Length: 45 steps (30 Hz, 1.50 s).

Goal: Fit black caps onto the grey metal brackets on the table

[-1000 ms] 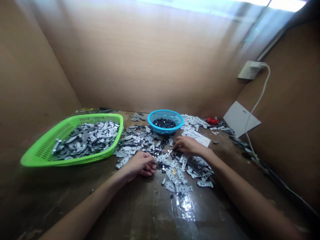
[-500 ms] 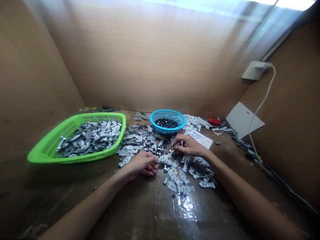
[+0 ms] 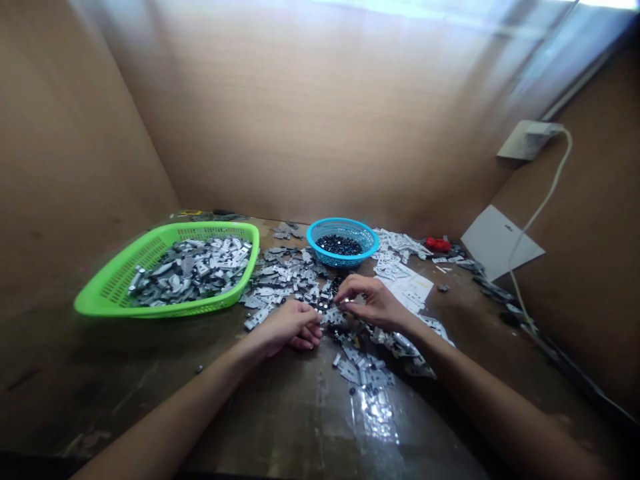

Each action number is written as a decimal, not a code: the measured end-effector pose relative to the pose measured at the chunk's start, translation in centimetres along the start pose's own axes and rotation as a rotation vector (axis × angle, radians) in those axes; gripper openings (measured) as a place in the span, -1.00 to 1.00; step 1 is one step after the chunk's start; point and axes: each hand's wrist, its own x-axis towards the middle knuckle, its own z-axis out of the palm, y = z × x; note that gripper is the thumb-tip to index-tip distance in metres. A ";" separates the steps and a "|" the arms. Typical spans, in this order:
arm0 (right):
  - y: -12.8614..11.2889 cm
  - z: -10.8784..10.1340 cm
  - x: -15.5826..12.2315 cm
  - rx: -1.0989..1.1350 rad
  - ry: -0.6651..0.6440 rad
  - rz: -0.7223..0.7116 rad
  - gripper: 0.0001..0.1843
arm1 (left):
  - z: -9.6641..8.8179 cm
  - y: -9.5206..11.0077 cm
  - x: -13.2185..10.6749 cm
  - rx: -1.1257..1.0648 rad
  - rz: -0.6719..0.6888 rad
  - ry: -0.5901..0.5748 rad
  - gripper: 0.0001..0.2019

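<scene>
Green basket (image 3: 103, 301) left — blue basket (image 3: 320, 230) straight ahead

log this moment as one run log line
left hand: curled among stamped metal parts | right hand: fingers over parts | blue basket: holds dark pieces

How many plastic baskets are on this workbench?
2: a green slotted basket at left, holding metal pieces, and a round blue basket further back near the middle, holding small dark parts. No others visible; one could be hidden.
</scene>
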 end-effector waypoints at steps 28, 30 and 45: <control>3.3 -4.5 -0.1 -0.429 -0.169 0.219 -0.85 | -0.1 0.3 -0.1 0.026 0.006 0.031 -0.72; 4.7 -5.8 -0.6 -0.499 -0.231 0.298 -0.85 | 0.0 0.3 -0.2 0.054 0.002 0.031 -0.71; 13.3 -8.3 -3.3 -0.626 0.031 0.506 -0.34 | 0.0 0.5 -0.2 0.100 -0.003 -0.004 -0.68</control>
